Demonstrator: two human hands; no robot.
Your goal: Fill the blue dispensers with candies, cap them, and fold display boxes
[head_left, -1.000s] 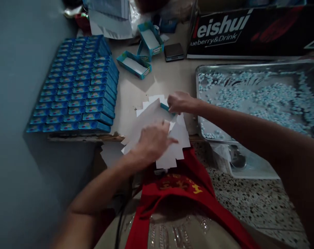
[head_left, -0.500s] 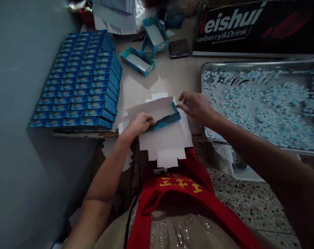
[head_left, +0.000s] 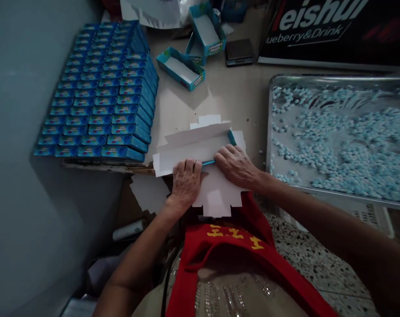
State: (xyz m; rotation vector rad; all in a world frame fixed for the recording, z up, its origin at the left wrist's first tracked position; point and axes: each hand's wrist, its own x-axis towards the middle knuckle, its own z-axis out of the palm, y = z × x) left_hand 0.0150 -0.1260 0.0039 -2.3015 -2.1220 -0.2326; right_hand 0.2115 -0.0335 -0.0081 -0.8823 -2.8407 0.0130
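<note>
A partly folded cardboard box [head_left: 193,147], white inside and blue outside, lies at the table's front edge with its long back wall raised. My left hand [head_left: 185,181] is closed over the left part of its near wall, fingertips curled over the edge. My right hand [head_left: 236,166] grips the same wall near the right corner, beside a raised blue end flap [head_left: 232,137]. A narrow blue strip shows between the hands. Beneath lies a flat white box blank [head_left: 216,204], its notched edge jutting past the table toward my red apron [head_left: 233,240]. My thumbs are largely hidden.
Stacked small blue packs [head_left: 97,97] stand at the left by the wall. Behind are open blue boxes [head_left: 180,70] and a small dark scale [head_left: 239,52]. A metal tray [head_left: 270,127] of blue and white candies sits right, before a black carton [head_left: 305,39].
My right hand has come down from the right end flap onto the near wall. My left hand has shifted slightly nearer to me, and the near wall has been folded over.
</note>
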